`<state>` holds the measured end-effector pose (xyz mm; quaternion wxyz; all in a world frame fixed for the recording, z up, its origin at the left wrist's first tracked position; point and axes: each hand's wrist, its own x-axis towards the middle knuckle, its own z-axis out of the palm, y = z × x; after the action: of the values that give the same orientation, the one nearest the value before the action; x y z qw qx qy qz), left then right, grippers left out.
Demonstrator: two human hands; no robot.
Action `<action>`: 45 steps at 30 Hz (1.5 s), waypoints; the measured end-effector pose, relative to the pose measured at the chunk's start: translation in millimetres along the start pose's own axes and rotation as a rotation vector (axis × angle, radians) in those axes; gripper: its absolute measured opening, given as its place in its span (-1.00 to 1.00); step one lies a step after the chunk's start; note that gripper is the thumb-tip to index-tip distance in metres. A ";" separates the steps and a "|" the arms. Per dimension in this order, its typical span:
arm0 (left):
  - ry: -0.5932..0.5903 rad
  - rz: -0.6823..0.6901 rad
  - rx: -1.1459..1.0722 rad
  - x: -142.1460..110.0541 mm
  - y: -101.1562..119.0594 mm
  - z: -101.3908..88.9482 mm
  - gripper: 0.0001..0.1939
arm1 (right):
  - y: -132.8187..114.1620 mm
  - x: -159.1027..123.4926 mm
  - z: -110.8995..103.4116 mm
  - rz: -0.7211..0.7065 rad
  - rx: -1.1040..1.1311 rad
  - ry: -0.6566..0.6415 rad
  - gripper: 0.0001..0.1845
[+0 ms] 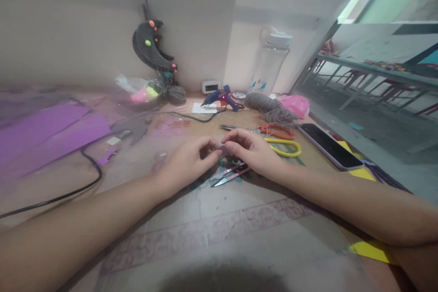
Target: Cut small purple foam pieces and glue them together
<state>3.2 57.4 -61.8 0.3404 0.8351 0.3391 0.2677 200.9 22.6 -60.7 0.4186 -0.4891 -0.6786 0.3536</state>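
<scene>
My left hand (190, 159) and my right hand (251, 149) meet over the middle of the table. Between their pinched fingertips is a small purple piece (223, 149), mostly hidden by the fingers. Whether it is paper or foam I cannot make out. Thread snips (227, 176) lie just below the hands, their blades pointing left. Beside my right hand are yellow-handled scissors (287, 148) and an orange-handled tool (280, 131), its metal end showing beyond the fingers.
Purple sheets (51, 134) and a black cable (97, 169) lie left. Toward the wall stand a blue glue gun (219, 96), a small clock (211, 86), grey yarn (270, 108) and a clear bottle (272, 64). A phone (330, 146) lies right. A dark crescent ornament (145, 48) is against the wall.
</scene>
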 end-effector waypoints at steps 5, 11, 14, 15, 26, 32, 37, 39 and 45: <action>-0.003 0.012 0.058 0.1 -0.6 0.4 -0.82 | -3.6 -1.7 -0.1 -0.011 -0.138 0.024 -0.84; 0.005 0.022 0.088 1.1 -1.3 0.9 -0.82 | -6.4 -1.8 0.2 -0.019 -0.200 0.023 -0.85; 0.005 0.024 0.084 0.6 -0.9 1.2 -0.81 | -8.3 -2.2 0.9 -0.014 -0.203 0.021 -0.85; 0.004 0.023 0.082 0.4 -0.7 1.2 -0.81 | -8.7 -2.4 1.1 -0.009 -0.196 0.017 -0.85; 0.001 -0.019 -0.013 2.2 -4.2 2.0 -0.84 | 5.2 2.9 -1.5 0.003 0.135 0.039 -0.65; 0.029 -0.098 -0.073 3.6 -6.0 0.9 -0.78 | 10.0 9.3 -5.7 0.028 0.184 0.157 -0.71; 0.051 -0.117 -0.082 5.5 -7.0 0.5 -0.73 | 6.7 7.5 -3.6 0.053 0.165 0.136 -0.75; 0.053 -0.124 -0.080 5.7 -6.4 0.7 -0.71 | 4.8 6.5 -2.8 0.053 0.152 0.127 -0.75; 0.057 -0.121 -0.078 5.4 -4.4 0.4 -0.70 | 5.5 5.3 -2.7 0.046 0.144 0.102 -0.77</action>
<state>5.2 63.6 -64.1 0.3782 0.7913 0.3879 0.2833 204.5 29.4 -63.4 0.4784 -0.4904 -0.6180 0.3856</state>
